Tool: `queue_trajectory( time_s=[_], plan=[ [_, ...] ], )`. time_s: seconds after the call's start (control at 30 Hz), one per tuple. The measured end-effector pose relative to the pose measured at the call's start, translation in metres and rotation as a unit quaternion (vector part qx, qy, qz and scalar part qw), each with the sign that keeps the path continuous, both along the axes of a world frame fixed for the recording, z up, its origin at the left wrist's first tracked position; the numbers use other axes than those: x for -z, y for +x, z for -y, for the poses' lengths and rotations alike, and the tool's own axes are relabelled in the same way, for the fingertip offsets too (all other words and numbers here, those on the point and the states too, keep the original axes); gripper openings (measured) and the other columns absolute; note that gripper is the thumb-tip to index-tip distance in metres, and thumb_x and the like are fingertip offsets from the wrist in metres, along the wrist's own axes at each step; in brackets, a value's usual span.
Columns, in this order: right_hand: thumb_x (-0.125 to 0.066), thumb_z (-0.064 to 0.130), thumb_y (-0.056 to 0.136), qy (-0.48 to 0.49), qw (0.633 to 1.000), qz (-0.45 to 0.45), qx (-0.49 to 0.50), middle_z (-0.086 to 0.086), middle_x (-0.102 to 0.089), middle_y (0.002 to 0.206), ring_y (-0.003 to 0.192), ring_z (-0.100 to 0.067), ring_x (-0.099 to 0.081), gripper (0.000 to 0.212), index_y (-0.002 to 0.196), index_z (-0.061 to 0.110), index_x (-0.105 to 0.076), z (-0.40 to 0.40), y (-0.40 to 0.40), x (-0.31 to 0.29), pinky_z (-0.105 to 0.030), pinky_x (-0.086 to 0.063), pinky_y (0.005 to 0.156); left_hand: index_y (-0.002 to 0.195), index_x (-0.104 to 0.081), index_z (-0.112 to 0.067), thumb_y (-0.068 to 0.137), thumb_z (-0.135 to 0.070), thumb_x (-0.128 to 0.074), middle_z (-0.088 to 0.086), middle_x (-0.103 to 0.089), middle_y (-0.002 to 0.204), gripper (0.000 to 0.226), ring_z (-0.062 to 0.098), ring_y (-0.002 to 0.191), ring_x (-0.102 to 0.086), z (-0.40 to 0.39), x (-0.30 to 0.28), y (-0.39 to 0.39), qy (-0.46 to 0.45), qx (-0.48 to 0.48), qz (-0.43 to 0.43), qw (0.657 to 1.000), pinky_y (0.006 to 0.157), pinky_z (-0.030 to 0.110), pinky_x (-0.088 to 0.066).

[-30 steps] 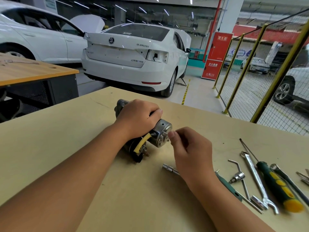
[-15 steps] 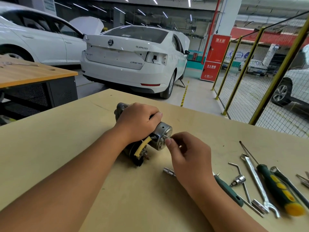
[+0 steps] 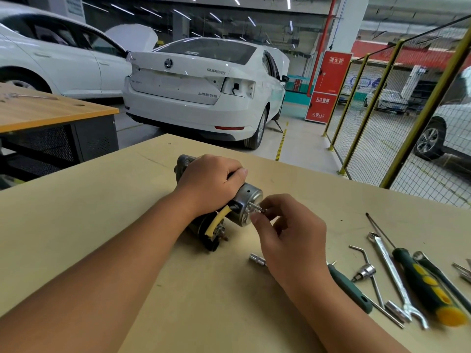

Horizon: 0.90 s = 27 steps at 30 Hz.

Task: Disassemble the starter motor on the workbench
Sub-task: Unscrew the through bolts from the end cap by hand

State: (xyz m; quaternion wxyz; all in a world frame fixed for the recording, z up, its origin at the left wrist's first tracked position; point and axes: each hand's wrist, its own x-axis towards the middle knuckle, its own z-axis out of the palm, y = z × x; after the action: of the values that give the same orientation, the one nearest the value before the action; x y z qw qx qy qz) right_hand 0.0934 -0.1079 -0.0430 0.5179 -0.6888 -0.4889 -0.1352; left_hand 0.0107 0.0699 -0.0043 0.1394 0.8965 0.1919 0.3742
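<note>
White Skoda sedan [image 3: 201,90] behind is showing a "SUPERB" badge, and the red cabinet [image 3: 328,85] has Chinese writing. The starter motor [image 3: 221,207] is lying on the table [image 3: 102,225]; left hand [image 3: 209,184] is wrapping its fingers around the body, right hand [image 3: 288,230] is pinching a long bolt [image 3: 257,208] sticking out of the silver end cap.

Silver starter motor [image 3: 248,203], yellow cable [image 3: 219,220], tan workbench [image 3: 102,225].

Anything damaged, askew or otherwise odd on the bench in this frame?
Nothing on the workbench stands out. The left hand grips the starter motor while the right hand pinches a bolt at its end cap. Behind, the white sedan lacks its right tail light, leaving an open cavity.
</note>
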Motion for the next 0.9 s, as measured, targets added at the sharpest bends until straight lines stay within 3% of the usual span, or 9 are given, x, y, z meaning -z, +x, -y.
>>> queue_trajectory(
  time_s=[0.1, 0.17, 0.27, 0.43, 0.57, 0.63, 0.7, 0.8, 0.9],
  plan=[
    [-0.058, 0.055, 0.092, -0.016, 1.000, -0.018, 0.011, 0.016, -0.062, 0.071, 0.062, -0.009, -0.057, 0.021, 0.081, 0.038, -0.056, -0.0021, -0.0013, -0.0009, -0.032, -0.046, 0.056, 0.069, -0.063, -0.024, 0.096, -0.047, -0.043, -0.005, -0.060, 0.061, 0.040, 0.015, 0.064, -0.057, 0.0003, 0.0005, -0.0001, 0.004, -0.001, 0.001, 1.000, 0.059, 0.030, -0.039],
    [-0.054, 0.047, 0.098, -0.038, 0.999, -0.007, 0.020, 0.008, -0.059, 0.064, 0.061, -0.012, -0.054, 0.033, 0.073, 0.025, -0.059, -0.0032, 0.0026, 0.0014, -0.036, -0.045, 0.057, 0.071, -0.064, -0.023, 0.096, -0.047, -0.044, -0.005, -0.061, 0.062, 0.041, 0.015, 0.065, -0.057, -0.0001, 0.0005, 0.0005, 0.005, -0.002, 0.002, 1.000, 0.060, 0.030, -0.038],
    [-0.074, 0.028, 0.089, -0.034, 0.999, 0.006, 0.013, 0.015, -0.063, 0.078, 0.066, -0.006, -0.055, 0.009, 0.087, 0.025, -0.066, -0.0020, 0.0030, -0.0003, -0.029, -0.044, 0.061, 0.070, -0.064, -0.023, 0.096, -0.047, -0.044, -0.005, -0.061, 0.062, 0.041, 0.015, 0.065, -0.057, -0.0003, 0.0013, 0.0009, 0.008, -0.001, 0.002, 1.000, 0.059, 0.029, -0.036],
    [-0.049, 0.061, 0.094, -0.044, 0.999, 0.010, 0.014, 0.016, -0.056, 0.070, 0.065, -0.005, -0.051, 0.033, 0.078, 0.034, -0.058, -0.0022, -0.0015, -0.0022, -0.028, -0.036, 0.058, 0.067, -0.060, -0.023, 0.097, -0.045, -0.046, -0.006, -0.057, 0.059, 0.040, 0.013, 0.062, -0.055, 0.0009, -0.0003, -0.0004, 0.002, -0.001, 0.002, 1.000, 0.058, 0.028, -0.037],
    [-0.066, 0.035, 0.093, -0.065, 0.997, 0.028, 0.023, 0.014, -0.057, 0.073, 0.065, -0.007, -0.051, 0.015, 0.082, 0.025, -0.064, -0.0032, 0.0049, -0.0010, -0.031, -0.039, 0.059, 0.069, -0.063, -0.023, 0.096, -0.045, -0.045, -0.005, -0.059, 0.061, 0.039, 0.014, 0.064, -0.057, 0.0022, -0.0015, 0.0013, 0.009, 0.004, -0.011, 1.000, 0.060, 0.029, -0.040],
    [-0.076, 0.041, 0.084, -0.048, 0.999, 0.013, 0.011, 0.020, -0.061, 0.081, 0.068, -0.002, -0.054, 0.017, 0.094, 0.033, -0.065, 0.0002, 0.0031, -0.0016, -0.025, -0.041, 0.060, 0.071, -0.065, -0.022, 0.096, -0.046, -0.044, -0.005, -0.060, 0.062, 0.040, 0.014, 0.065, -0.058, 0.0023, -0.0017, 0.0008, 0.010, 0.002, -0.013, 1.000, 0.060, 0.029, -0.043],
    [-0.062, 0.061, 0.087, -0.057, 0.998, 0.011, 0.010, 0.019, -0.060, 0.076, 0.067, -0.001, -0.054, 0.026, 0.087, 0.035, -0.063, 0.0005, 0.0021, -0.0013, -0.025, -0.040, 0.058, 0.071, -0.066, -0.022, 0.096, -0.045, -0.045, -0.004, -0.060, 0.062, 0.040, 0.014, 0.064, -0.058, 0.0023, -0.0027, 0.0006, 0.010, 0.003, -0.007, 1.000, 0.060, 0.029, -0.043],
    [-0.045, 0.053, 0.099, -0.084, 0.996, 0.005, 0.028, 0.010, -0.050, 0.060, 0.060, -0.008, -0.047, 0.041, 0.066, 0.028, -0.049, -0.0003, 0.0033, 0.0003, -0.032, -0.031, 0.054, 0.072, -0.067, -0.021, 0.096, -0.045, -0.045, -0.005, -0.061, 0.062, 0.040, 0.016, 0.065, -0.058, 0.0035, -0.0028, 0.0012, 0.011, 0.003, -0.007, 1.000, 0.061, 0.030, -0.043],
    [-0.068, 0.039, 0.090, -0.075, 0.997, -0.006, 0.017, 0.018, -0.060, 0.076, 0.066, -0.004, -0.053, 0.012, 0.086, 0.033, -0.058, -0.0001, 0.0048, -0.0009, -0.029, -0.038, 0.060, 0.071, -0.066, -0.021, 0.095, -0.046, -0.044, -0.004, -0.061, 0.062, 0.041, 0.016, 0.066, -0.058, 0.0023, -0.0021, 0.0005, 0.010, 0.003, -0.008, 1.000, 0.062, 0.031, -0.045]
  ],
)
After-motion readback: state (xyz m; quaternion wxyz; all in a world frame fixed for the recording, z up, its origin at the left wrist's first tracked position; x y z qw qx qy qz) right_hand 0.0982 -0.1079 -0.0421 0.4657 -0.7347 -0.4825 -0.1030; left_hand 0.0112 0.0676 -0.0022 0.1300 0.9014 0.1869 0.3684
